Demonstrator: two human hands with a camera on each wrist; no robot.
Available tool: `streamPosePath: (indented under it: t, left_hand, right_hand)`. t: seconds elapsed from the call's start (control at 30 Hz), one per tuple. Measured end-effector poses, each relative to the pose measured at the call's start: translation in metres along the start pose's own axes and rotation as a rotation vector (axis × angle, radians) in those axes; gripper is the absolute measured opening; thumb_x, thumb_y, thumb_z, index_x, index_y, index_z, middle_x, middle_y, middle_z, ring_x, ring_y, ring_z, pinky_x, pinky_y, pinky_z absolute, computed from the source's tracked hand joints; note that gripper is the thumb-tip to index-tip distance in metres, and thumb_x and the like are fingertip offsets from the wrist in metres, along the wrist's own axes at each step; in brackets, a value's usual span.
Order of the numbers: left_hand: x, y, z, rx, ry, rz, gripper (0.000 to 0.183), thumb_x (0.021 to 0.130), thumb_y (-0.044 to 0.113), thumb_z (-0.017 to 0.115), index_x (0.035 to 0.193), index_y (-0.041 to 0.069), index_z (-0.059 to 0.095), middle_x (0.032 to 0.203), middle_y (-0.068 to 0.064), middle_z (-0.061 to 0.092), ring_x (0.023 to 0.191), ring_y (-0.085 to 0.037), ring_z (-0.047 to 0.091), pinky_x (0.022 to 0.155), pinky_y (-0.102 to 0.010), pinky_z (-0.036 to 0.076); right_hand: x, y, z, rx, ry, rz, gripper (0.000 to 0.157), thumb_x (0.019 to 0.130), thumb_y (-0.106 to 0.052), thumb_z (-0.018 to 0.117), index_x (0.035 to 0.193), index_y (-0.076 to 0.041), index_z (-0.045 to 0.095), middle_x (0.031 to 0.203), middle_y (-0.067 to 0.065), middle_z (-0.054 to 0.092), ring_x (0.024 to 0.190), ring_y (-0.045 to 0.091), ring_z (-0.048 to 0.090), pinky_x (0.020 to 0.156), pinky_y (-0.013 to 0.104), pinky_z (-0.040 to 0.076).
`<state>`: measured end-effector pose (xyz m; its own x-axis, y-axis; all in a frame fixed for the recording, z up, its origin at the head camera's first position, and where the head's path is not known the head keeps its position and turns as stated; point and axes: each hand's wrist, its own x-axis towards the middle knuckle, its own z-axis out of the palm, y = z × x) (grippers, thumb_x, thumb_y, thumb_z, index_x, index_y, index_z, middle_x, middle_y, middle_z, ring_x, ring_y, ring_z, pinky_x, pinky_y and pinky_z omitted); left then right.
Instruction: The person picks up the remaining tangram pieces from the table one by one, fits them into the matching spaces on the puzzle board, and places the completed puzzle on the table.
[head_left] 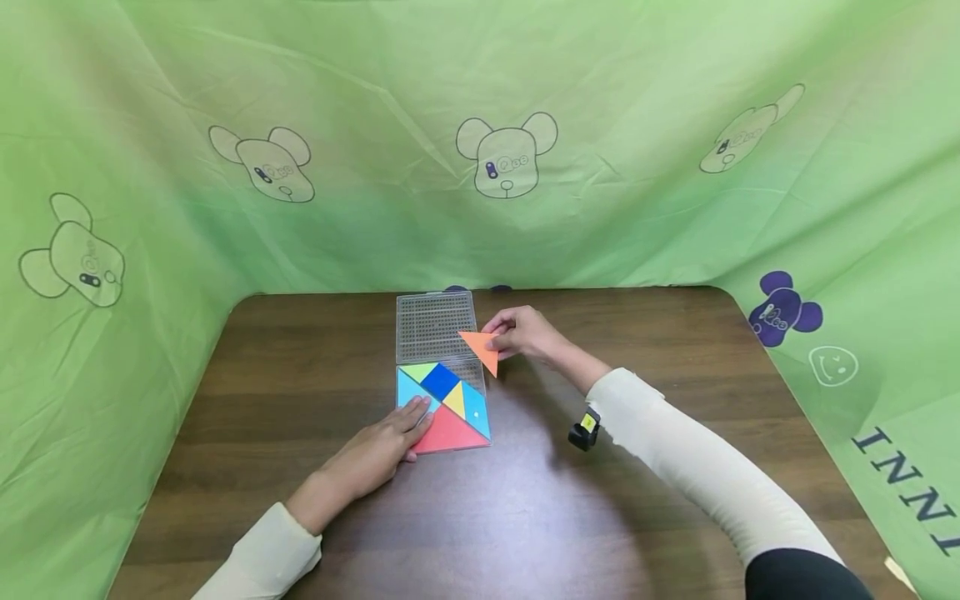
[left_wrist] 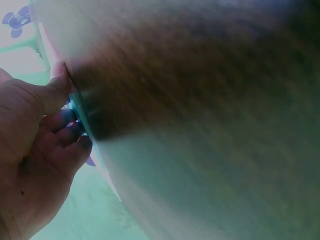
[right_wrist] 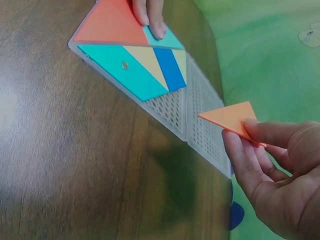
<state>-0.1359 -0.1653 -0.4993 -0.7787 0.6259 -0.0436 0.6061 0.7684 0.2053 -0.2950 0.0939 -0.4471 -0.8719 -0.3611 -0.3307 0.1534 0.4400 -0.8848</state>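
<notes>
A clear plastic tangram case [head_left: 486,385] lies unfolded on the table. Its near half holds a red triangle [head_left: 455,431], a light blue triangle [head_left: 411,388], a dark blue piece [head_left: 440,381], a yellow triangle [head_left: 456,400], a lime green piece [head_left: 417,370] and a light blue slanted piece [head_left: 475,406]. Bare textured plastic [right_wrist: 170,112] shows at that half's far right corner. My left hand [head_left: 378,446] rests on the case's left side, fingers extended over the light blue and red pieces. Between thumb and fingers, my right hand [head_left: 522,333] pinches an orange triangle [head_left: 483,348] above the case's right edge.
The case's far half [head_left: 435,327] is a textured clear panel reaching toward the table's back edge. Green printed cloth [head_left: 375,225] hangs around the back and sides of the wooden table [head_left: 300,375]. A small black device [head_left: 584,429] is on my right wrist.
</notes>
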Motion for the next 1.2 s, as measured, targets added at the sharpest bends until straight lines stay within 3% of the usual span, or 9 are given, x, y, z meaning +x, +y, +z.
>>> streamPosePath:
  t: [0.6,1.2]
  left_hand:
    - [0.000,-0.001,0.002,-0.004,-0.010,-0.002,0.059,0.086,0.026,0.057,0.138,0.013,0.032,0.149,-0.005,0.021,0.138,-0.023,0.019,0.105,-0.040,0.032]
    - [0.000,0.000,0.001,-0.018,0.000,-0.001,0.056,0.087,0.024,0.056,0.137,0.012,0.034,0.148,-0.006,0.023,0.137,-0.024,0.021,0.104,-0.040,0.034]
  right_hand:
    - [0.015,0.002,0.025,-0.111,0.011,0.022,0.018,0.073,-0.004,0.071,0.089,-0.007,0.066,0.087,0.010,0.063,0.069,0.019,0.064,0.067,0.035,0.056]
    - [0.014,0.006,0.042,-0.243,-0.007,0.028,0.017,0.073,-0.008,0.070,0.089,-0.009,0.067,0.081,0.007,0.062,0.071,0.020,0.063,0.063,0.033,0.056]
